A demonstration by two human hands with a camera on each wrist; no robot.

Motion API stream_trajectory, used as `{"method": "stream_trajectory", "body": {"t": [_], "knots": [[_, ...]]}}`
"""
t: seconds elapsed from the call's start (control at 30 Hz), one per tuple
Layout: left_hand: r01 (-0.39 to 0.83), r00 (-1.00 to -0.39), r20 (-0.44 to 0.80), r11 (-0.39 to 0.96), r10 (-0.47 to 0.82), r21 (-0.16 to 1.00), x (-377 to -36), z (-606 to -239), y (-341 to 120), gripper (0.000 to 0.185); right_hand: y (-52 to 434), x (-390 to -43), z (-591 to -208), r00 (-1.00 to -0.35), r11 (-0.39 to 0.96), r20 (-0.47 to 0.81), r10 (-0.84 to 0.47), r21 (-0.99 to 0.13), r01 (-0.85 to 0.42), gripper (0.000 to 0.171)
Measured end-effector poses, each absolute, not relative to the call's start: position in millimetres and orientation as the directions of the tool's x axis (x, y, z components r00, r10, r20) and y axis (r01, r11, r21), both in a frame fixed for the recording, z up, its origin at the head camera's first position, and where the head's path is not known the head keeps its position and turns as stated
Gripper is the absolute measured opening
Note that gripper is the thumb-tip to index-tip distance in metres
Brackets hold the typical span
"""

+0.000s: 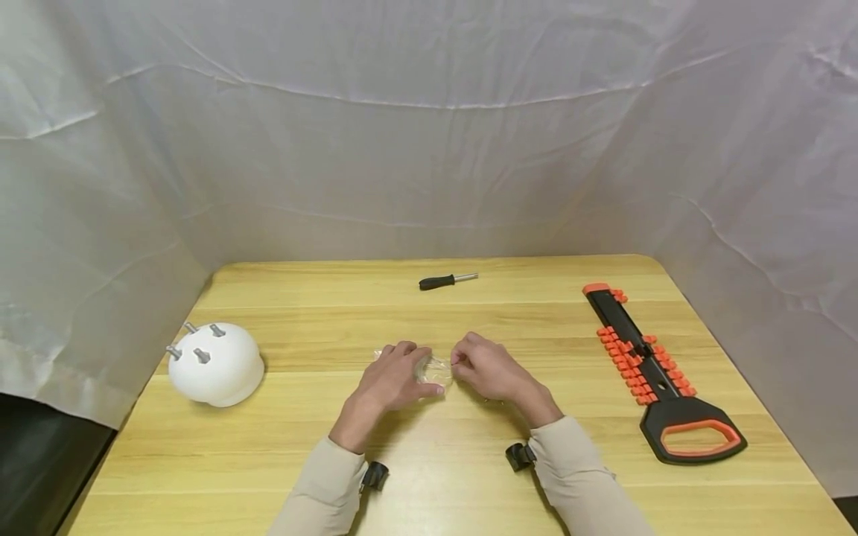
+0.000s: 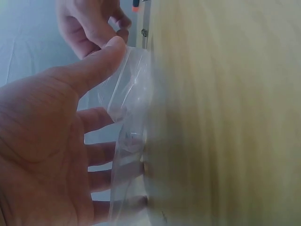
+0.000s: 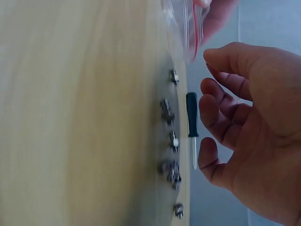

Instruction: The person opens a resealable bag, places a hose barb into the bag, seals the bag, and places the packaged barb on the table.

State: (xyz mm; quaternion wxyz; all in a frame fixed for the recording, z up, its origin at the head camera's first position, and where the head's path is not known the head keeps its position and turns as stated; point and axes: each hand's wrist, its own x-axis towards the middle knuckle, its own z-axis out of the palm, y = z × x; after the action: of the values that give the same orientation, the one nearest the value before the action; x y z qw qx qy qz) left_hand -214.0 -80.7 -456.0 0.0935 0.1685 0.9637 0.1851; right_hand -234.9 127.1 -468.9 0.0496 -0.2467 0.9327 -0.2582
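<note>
Basically, left hand (image 1: 392, 380) and right hand (image 1: 489, 366) both pinched a clear zip bag (image 1: 434, 369) mid-table (image 1: 469, 461), fingers curled on its edges. Small screws (image 3: 170, 141) lay beside it. Best to grip opposite lips firmly and pull apart evenly. Screwdriver (image 1: 447, 281) sat beyond.

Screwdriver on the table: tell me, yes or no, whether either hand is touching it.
No. In the head view the screwdriver lies alone near the far edge of the table, well beyond the left hand and right hand.
</note>
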Motion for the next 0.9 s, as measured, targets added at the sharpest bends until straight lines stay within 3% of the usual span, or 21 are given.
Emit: {"method": "stream_trajectory", "body": {"t": [0.5,0.9], "knots": [[0.284,-0.924,-0.137,0.882,0.356,0.376,-213,-454,-79,0.077,108,-232,-468,-0.860,0.768,-0.028,-0.510,-0.464,-0.441,0.005],[0.283,-0.926,-0.129,0.879,0.354,0.383,-213,-454,-80,0.076,123,-231,-464,-0.897,0.760,0.037,-0.440,-0.516,-0.395,0.007]]}}
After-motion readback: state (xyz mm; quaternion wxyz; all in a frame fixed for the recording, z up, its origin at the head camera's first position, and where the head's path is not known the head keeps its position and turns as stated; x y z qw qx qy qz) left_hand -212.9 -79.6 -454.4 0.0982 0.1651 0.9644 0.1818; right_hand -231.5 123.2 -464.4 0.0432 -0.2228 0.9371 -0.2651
